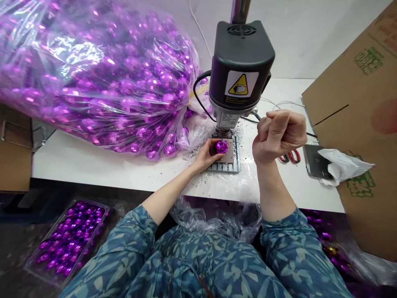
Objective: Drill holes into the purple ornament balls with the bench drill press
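Observation:
Beneath the drill press (242, 66), my left hand (206, 156) pinches a shiny purple faceted ball (221, 146) between thumb and fingers. The ball sits on a small brown board (228, 156) over the slotted metal base (237, 163), and the bit comes down at its top. To the right of the motor head, my right hand (277, 134) is raised and closed in a fist. A thin metal lever (257, 115) runs from the drill's side to this fist; the part inside the fingers is hidden.
A huge clear bag (124, 82) of purple balls lies at the left. Red-handled scissors (293, 156), a phone (318, 161) and crumpled tissue (347, 165) are at the right, beside a cardboard box (356, 103). A clear tray (105, 207) of balls stands below left. Dark shavings litter the table.

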`<state>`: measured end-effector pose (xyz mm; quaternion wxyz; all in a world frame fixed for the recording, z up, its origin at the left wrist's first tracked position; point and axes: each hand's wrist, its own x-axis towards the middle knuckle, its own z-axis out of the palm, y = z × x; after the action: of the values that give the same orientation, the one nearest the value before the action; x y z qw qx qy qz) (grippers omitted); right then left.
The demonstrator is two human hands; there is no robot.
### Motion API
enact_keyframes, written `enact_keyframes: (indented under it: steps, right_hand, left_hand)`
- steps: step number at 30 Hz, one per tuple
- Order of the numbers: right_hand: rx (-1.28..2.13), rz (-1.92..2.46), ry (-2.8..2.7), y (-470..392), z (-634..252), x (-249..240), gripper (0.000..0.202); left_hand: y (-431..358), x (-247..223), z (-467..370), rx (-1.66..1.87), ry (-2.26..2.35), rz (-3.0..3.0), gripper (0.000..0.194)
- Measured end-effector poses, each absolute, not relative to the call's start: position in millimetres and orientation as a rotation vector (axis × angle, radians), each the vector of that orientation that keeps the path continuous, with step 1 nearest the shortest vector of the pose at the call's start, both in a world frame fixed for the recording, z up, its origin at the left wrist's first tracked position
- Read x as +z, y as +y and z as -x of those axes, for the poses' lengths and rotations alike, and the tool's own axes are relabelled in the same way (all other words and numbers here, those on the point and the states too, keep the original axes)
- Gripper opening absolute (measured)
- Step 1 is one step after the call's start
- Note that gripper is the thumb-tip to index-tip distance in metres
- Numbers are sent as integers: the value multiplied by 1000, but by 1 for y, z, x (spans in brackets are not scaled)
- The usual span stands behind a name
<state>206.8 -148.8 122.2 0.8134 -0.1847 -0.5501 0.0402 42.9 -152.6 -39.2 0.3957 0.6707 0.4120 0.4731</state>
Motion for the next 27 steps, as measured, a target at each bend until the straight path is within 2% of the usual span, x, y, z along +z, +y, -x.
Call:
enact_keyframes:
  steps: [6,15,19,23,27]
  right_hand:
    - [46,349,-1197,-144,-212,109,19]
    - [22,352,-1194,-140,-216,91,31]
    - [64,382,-1154,-140,-208,124,29]
    - [217,476,-1104,-134,-202,168,40]
    - [336,503,-1115,-129,-203,182,47]
  left_hand:
    - [-151,-42,-44,1231,1029,-1679,62]
    - [-155,-37,-44,1212,1028,-1662,62]
    - [-154,-36,-47,1206,1047,-1631,58]
    - [-162,-26,-50,1255,1209,-1556,60]
    - [-211,2,-42,1201,1358,-1640,54]
